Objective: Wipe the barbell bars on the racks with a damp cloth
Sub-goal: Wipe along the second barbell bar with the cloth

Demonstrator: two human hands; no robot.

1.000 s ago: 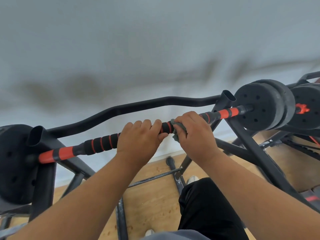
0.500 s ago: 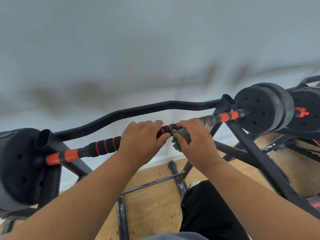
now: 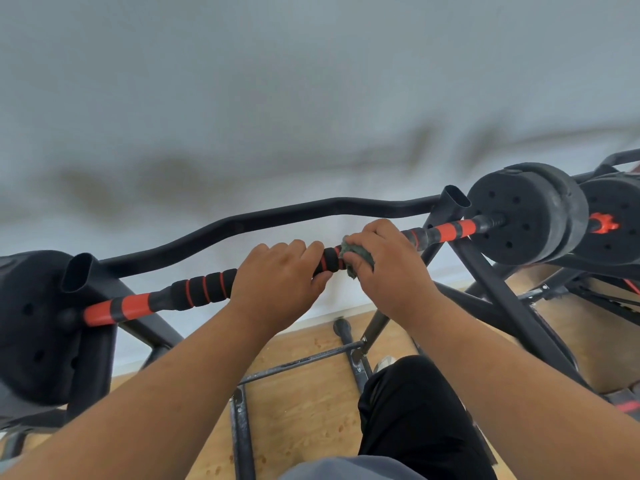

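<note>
A black and red barbell bar (image 3: 204, 287) with foam grips lies across the black rack (image 3: 446, 216), rising from lower left to upper right. My left hand (image 3: 277, 275) grips the bar near its middle. Just to its right, my right hand (image 3: 384, 261) grips the bar through a grey-green cloth (image 3: 358, 256), which is wrapped round the bar and mostly hidden under my fingers. Black weight plates sit on both ends, the left plate (image 3: 31, 327) and the right plates (image 3: 523, 216).
A curved black crossbar (image 3: 277, 216) of the rack runs behind the bar. A second loaded bar with a red collar (image 3: 602, 223) lies at far right. Rack legs and a floor brace (image 3: 301, 362) stand on the wooden floor (image 3: 304, 414). My black trouser leg (image 3: 412, 410) is below.
My right hand with the cloth has slid slightly right along the bar, opening a small gap to my left hand. The view has shifted a little.
</note>
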